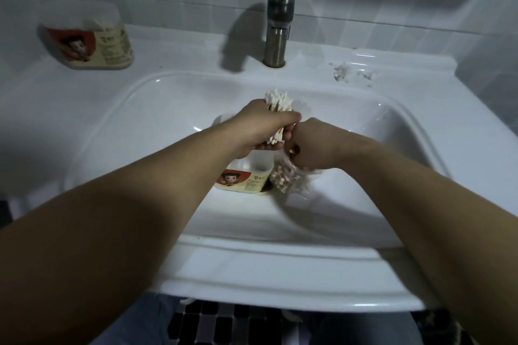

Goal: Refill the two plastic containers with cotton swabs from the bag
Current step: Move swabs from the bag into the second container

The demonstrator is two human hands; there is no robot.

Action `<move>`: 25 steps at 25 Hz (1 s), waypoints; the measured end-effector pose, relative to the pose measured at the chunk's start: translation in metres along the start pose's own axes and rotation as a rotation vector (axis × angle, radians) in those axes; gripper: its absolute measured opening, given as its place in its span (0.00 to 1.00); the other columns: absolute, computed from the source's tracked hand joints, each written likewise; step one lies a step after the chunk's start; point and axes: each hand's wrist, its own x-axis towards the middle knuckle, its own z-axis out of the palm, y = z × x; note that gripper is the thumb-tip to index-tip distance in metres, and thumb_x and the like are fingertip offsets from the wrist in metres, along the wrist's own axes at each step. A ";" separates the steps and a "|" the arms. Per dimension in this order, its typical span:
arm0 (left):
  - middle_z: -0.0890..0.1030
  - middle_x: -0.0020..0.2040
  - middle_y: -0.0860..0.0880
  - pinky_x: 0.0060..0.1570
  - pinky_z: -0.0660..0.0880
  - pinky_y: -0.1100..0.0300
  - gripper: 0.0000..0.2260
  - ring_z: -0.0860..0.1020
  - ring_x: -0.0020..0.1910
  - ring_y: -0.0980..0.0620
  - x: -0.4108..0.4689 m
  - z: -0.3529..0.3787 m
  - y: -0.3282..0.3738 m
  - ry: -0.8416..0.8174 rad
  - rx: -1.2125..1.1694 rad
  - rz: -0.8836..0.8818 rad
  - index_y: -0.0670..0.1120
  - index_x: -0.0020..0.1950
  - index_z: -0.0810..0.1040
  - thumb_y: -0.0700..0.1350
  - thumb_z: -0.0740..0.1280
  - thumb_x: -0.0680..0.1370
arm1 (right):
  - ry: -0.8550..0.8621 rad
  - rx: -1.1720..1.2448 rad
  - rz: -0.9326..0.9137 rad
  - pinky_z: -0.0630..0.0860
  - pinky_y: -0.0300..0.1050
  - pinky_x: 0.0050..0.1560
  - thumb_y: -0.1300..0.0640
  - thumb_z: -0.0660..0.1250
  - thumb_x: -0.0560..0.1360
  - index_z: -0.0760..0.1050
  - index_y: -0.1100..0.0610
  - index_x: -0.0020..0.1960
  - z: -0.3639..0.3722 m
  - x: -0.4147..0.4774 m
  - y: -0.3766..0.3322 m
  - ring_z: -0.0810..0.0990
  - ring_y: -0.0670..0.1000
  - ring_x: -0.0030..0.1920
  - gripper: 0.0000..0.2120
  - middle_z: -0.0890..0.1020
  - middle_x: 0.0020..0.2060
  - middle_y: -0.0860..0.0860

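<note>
My left hand [262, 127] grips a thick bundle of cotton swabs [278, 102] over the sink, white tips sticking up past my fingers. Right below it stands an open plastic container [246, 178] with a red cartoon label, set in the basin. My right hand [314, 145] holds the clear plastic bag [290, 180] of swabs, which hangs down beside the container. A second plastic container [92, 39] with the same label stands on the counter at the back left, swabs showing inside.
The white sink basin [392, 131] fills the middle, with a metal faucet [279, 22] behind it. Bits of torn white material [354, 74] lie on the counter at the back right. Tiled walls close in behind and to the right.
</note>
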 end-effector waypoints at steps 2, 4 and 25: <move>0.82 0.37 0.47 0.38 0.79 0.60 0.05 0.81 0.38 0.53 0.001 0.000 0.000 0.001 0.002 0.001 0.43 0.49 0.83 0.44 0.72 0.77 | 0.009 0.032 0.018 0.66 0.40 0.33 0.59 0.66 0.75 0.75 0.54 0.34 0.000 0.000 0.002 0.75 0.50 0.36 0.11 0.75 0.31 0.47; 0.84 0.39 0.47 0.38 0.79 0.60 0.06 0.82 0.39 0.53 0.001 0.000 0.000 0.004 -0.001 0.000 0.42 0.51 0.83 0.44 0.72 0.77 | 0.055 0.076 0.030 0.70 0.37 0.34 0.58 0.68 0.75 0.79 0.56 0.37 -0.002 0.001 0.007 0.80 0.50 0.37 0.09 0.77 0.31 0.46; 0.86 0.52 0.47 0.60 0.80 0.47 0.09 0.84 0.54 0.49 0.004 0.004 -0.008 -0.060 0.249 0.202 0.47 0.57 0.83 0.45 0.73 0.78 | 0.459 1.071 0.213 0.81 0.67 0.55 0.67 0.73 0.72 0.85 0.59 0.43 -0.024 -0.009 0.040 0.88 0.58 0.39 0.06 0.86 0.36 0.55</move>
